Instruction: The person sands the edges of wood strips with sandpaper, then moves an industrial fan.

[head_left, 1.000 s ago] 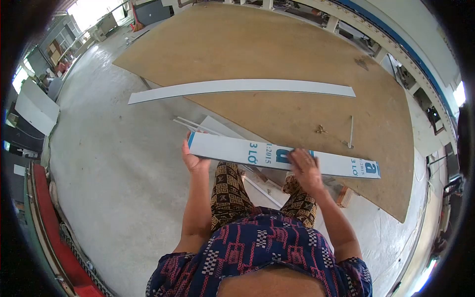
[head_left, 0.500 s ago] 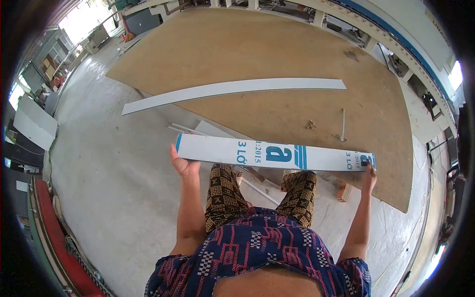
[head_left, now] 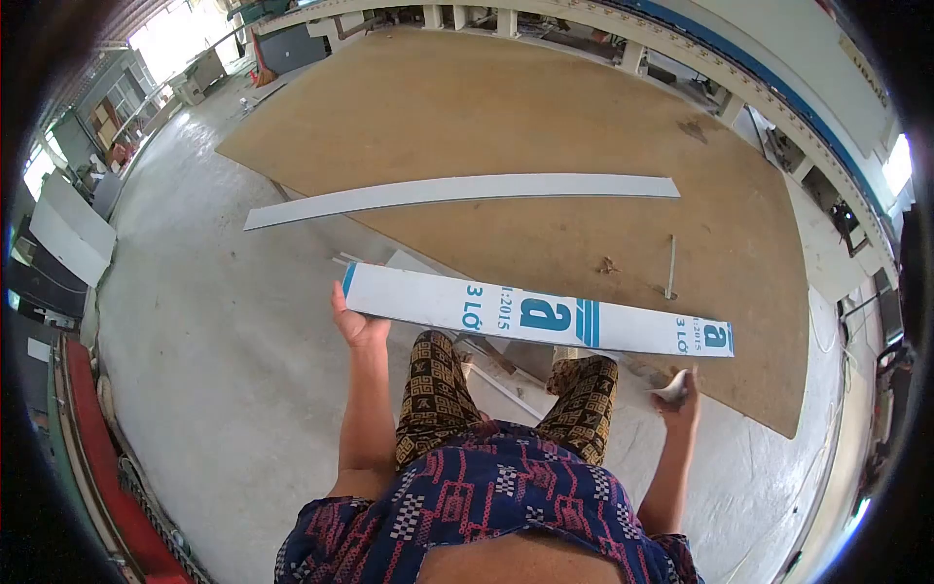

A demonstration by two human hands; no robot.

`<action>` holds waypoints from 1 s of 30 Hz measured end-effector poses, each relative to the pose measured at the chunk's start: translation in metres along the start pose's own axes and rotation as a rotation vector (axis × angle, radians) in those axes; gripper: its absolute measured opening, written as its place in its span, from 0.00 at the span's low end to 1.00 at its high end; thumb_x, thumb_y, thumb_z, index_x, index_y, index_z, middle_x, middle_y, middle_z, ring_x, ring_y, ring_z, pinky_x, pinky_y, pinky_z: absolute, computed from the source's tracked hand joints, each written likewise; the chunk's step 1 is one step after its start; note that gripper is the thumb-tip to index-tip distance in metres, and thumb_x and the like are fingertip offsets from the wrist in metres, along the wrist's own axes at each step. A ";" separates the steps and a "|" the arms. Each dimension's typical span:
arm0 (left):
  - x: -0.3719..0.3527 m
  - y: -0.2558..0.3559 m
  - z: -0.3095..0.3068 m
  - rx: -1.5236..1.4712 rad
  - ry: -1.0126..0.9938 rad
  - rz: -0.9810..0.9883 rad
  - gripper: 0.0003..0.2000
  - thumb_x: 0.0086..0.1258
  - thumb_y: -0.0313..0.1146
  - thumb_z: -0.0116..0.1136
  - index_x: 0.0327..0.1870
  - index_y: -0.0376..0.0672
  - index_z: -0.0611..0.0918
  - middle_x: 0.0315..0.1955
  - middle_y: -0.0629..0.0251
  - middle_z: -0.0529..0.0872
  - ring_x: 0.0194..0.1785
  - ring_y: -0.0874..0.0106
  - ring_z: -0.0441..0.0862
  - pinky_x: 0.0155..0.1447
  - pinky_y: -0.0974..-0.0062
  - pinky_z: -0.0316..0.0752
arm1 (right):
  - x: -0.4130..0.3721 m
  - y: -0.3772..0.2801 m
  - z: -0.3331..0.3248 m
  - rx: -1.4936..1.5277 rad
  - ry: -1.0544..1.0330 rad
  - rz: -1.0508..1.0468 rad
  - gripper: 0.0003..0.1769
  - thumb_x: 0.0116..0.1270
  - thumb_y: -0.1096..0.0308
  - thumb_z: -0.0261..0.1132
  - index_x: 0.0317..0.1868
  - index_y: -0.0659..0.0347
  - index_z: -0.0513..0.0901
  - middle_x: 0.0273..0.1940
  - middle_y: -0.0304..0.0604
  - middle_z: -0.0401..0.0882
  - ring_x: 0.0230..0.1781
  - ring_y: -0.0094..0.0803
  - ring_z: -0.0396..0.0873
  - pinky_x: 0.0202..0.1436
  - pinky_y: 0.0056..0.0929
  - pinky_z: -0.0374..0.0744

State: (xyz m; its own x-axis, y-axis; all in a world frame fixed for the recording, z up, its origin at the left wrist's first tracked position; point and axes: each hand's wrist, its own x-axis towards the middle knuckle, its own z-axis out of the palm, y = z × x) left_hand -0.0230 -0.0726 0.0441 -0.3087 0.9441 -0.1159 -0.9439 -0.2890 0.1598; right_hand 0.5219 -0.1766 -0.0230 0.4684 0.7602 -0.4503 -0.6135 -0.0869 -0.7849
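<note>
A long white strip (head_left: 418, 297) with blue printed letters lies crosswise in front of me, its right half over the edge of the brown board (head_left: 467, 107). My left hand (head_left: 358, 316) is closed around its left end, thumb up at the corner. Below the strip's right end, and apart from it, my right hand (head_left: 687, 401) pinches a small white curled piece (head_left: 671, 387), whose kind I cannot make out. Farther off, a plain pale strip (head_left: 467, 189) lies on the board with its left end reaching past the edge.
A thin metal rod (head_left: 671, 265) and a small clump of scraps (head_left: 608, 266) lie on the board. A long machine (head_left: 739, 49) borders the far side. White offcuts (head_left: 506, 389) lie on the floor by my feet. Red material (head_left: 97, 448) is at left.
My right hand has let go of the printed strip's right end and moved down and left, now with a white piece in it. The strip's right end has dropped slightly.
</note>
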 end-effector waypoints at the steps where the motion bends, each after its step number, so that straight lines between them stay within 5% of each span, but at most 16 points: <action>1: 0.001 0.000 0.001 0.000 0.031 0.004 0.24 0.62 0.49 0.50 0.52 0.40 0.73 0.49 0.59 0.76 0.55 0.56 0.69 0.61 0.52 0.61 | -0.005 0.008 0.017 -0.033 -0.066 0.021 0.28 0.58 0.40 0.58 0.46 0.57 0.75 0.39 0.41 0.75 0.35 0.37 0.75 0.25 0.43 0.74; 5: -0.007 0.000 0.009 0.018 0.115 0.021 0.22 0.62 0.49 0.51 0.49 0.41 0.74 0.48 0.60 0.77 0.53 0.58 0.71 0.59 0.55 0.63 | -0.026 0.015 0.079 -0.035 -0.348 0.157 0.28 0.60 0.40 0.56 0.42 0.59 0.76 0.24 0.38 0.75 0.18 0.29 0.71 0.23 0.35 0.74; 6: -0.008 0.001 0.010 0.028 0.126 0.024 0.22 0.62 0.49 0.51 0.49 0.41 0.74 0.47 0.61 0.77 0.53 0.59 0.71 0.59 0.55 0.64 | -0.023 0.021 0.091 0.000 -0.216 0.136 0.26 0.59 0.40 0.56 0.36 0.57 0.77 0.16 0.33 0.68 0.12 0.25 0.62 0.22 0.30 0.71; 10: -0.008 0.000 0.007 0.013 0.146 0.047 0.21 0.63 0.47 0.52 0.49 0.41 0.74 0.47 0.61 0.77 0.52 0.61 0.72 0.58 0.58 0.65 | -0.024 0.019 0.103 0.038 -0.239 0.266 0.23 0.60 0.42 0.57 0.23 0.53 0.73 0.12 0.31 0.57 0.12 0.24 0.56 0.19 0.25 0.61; 13: -0.005 0.002 -0.006 -0.001 0.112 0.031 0.20 0.63 0.46 0.52 0.49 0.40 0.74 0.47 0.62 0.78 0.52 0.61 0.73 0.58 0.59 0.66 | -0.028 0.021 0.115 0.067 -0.162 0.215 0.22 0.60 0.44 0.58 0.20 0.52 0.71 0.12 0.32 0.56 0.12 0.24 0.56 0.20 0.27 0.62; 22: 0.000 0.019 -0.038 -0.091 0.204 0.093 0.20 0.64 0.45 0.52 0.49 0.40 0.74 0.46 0.61 0.78 0.51 0.61 0.73 0.57 0.58 0.66 | -0.013 -0.008 0.133 -0.021 -0.653 0.179 0.22 0.60 0.45 0.58 0.21 0.52 0.67 0.10 0.33 0.54 0.13 0.28 0.55 0.22 0.32 0.64; 25: 0.023 0.026 -0.041 -0.043 0.225 0.138 0.19 0.63 0.46 0.53 0.48 0.41 0.74 0.46 0.61 0.78 0.51 0.61 0.74 0.57 0.58 0.67 | 0.002 -0.011 0.182 0.045 -0.444 0.140 0.14 0.64 0.50 0.57 0.32 0.51 0.72 0.10 0.32 0.54 0.11 0.26 0.57 0.19 0.27 0.59; 30: 0.062 0.036 -0.034 0.100 0.330 0.108 0.18 0.62 0.44 0.56 0.48 0.43 0.74 0.45 0.63 0.78 0.49 0.63 0.74 0.54 0.59 0.69 | 0.013 -0.026 0.262 -0.079 -0.603 0.202 0.18 0.60 0.49 0.60 0.42 0.52 0.72 0.18 0.37 0.74 0.13 0.31 0.74 0.25 0.44 0.80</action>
State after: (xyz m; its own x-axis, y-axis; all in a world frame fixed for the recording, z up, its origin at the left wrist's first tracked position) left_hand -0.0806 -0.0298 0.0091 -0.4428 0.8018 -0.4012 -0.8926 -0.3520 0.2817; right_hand 0.3773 0.0043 0.1032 -0.1054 0.9506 -0.2920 -0.5928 -0.2959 -0.7491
